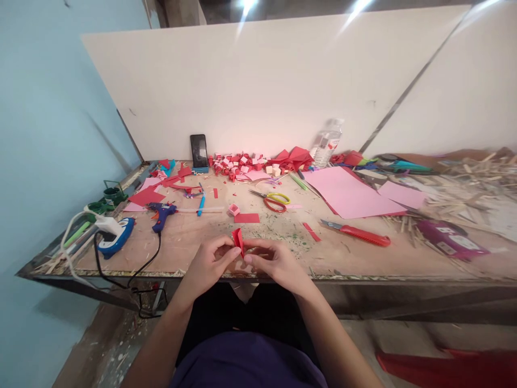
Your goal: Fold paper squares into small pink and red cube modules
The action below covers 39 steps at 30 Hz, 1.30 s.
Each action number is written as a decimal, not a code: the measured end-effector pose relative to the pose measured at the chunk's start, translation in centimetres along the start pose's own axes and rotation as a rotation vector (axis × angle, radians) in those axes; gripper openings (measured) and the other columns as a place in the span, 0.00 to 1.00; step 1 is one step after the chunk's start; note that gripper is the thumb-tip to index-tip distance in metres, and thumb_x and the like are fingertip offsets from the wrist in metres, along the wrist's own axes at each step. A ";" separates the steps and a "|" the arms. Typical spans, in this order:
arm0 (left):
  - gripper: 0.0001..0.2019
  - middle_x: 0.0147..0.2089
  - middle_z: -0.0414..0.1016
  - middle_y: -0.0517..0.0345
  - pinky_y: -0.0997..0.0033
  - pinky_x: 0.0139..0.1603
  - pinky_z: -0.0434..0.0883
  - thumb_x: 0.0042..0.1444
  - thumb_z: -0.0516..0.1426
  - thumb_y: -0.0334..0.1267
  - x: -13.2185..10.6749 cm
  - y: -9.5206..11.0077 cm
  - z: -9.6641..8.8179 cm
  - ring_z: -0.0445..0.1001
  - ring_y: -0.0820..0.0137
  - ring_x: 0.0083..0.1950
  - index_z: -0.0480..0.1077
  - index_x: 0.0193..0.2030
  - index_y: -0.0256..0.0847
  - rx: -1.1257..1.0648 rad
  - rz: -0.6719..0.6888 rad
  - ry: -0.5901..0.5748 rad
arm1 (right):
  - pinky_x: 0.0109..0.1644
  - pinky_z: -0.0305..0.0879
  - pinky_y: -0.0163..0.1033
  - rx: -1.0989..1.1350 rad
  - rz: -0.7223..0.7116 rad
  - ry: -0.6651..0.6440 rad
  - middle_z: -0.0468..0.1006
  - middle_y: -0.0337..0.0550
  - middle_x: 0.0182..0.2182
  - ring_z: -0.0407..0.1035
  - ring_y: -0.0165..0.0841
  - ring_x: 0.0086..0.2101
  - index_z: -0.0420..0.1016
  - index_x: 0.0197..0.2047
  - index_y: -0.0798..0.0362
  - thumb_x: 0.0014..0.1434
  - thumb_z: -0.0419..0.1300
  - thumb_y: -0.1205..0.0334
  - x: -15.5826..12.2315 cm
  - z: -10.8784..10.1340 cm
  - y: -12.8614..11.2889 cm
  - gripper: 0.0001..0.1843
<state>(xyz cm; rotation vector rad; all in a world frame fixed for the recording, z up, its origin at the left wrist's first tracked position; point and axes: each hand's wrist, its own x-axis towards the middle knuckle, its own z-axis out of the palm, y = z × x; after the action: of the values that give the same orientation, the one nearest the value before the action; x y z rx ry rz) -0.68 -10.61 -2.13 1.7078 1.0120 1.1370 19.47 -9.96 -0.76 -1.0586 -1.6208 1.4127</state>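
Observation:
Both of my hands meet at the near edge of the wooden worktable (404, 264), pinching one small folded piece of red paper (238, 238) that stands upright between them. My left hand (210, 263) grips it from the left with thumb and fingers closed. My right hand (271, 260) grips it from the right, fingers curled. A flat red paper rectangle (246, 217) and a small pink paper box (233, 209) lie just beyond my hands.
Scissors with yellow and red handles (272, 200), a red utility knife (357, 233), a blue glue gun (161, 213) with its black cord, pink paper sheets (347, 192), a heap of small red and pink boxes (242, 162), a phone (199, 152), a water bottle (326, 143), wood slivers at right.

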 end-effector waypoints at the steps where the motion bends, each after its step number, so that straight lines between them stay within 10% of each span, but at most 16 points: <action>1: 0.10 0.40 0.80 0.55 0.70 0.46 0.71 0.66 0.58 0.42 0.0 0.0 0.0 0.77 0.65 0.42 0.77 0.39 0.39 0.000 -0.002 0.002 | 0.31 0.67 0.36 0.008 0.007 0.010 0.84 0.46 0.34 0.75 0.35 0.30 0.82 0.54 0.56 0.57 0.71 0.52 0.0 0.0 0.0 0.25; 12: 0.13 0.46 0.83 0.50 0.67 0.47 0.74 0.65 0.58 0.40 -0.2 0.3 0.0 0.80 0.62 0.45 0.79 0.51 0.38 0.040 0.003 -0.032 | 0.34 0.70 0.37 -0.030 -0.046 0.049 0.85 0.46 0.37 0.76 0.36 0.33 0.83 0.52 0.54 0.60 0.68 0.54 0.0 0.3 -0.2 0.20; 23: 0.07 0.31 0.79 0.55 0.74 0.32 0.68 0.60 0.57 0.33 -0.2 0.1 0.1 0.73 0.69 0.30 0.76 0.32 0.36 0.057 -0.069 -0.080 | 0.30 0.70 0.36 0.025 -0.021 0.068 0.81 0.42 0.28 0.74 0.33 0.25 0.84 0.42 0.53 0.63 0.62 0.57 0.5 -0.1 1.1 0.11; 39: 0.12 0.32 0.75 0.57 0.73 0.35 0.72 0.63 0.58 0.43 0.0 0.0 0.0 0.74 0.67 0.34 0.75 0.34 0.37 -0.050 -0.114 -0.041 | 0.26 0.61 0.33 0.001 -0.053 0.087 0.67 0.33 0.21 0.64 0.28 0.22 0.70 0.26 0.53 0.60 0.66 0.56 0.2 -0.1 0.8 0.15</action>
<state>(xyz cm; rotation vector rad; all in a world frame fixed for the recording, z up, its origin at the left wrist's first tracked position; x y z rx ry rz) -0.68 -10.61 -2.13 1.6072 1.0337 1.0415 19.59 -9.66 -1.49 -1.0544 -1.5738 1.3150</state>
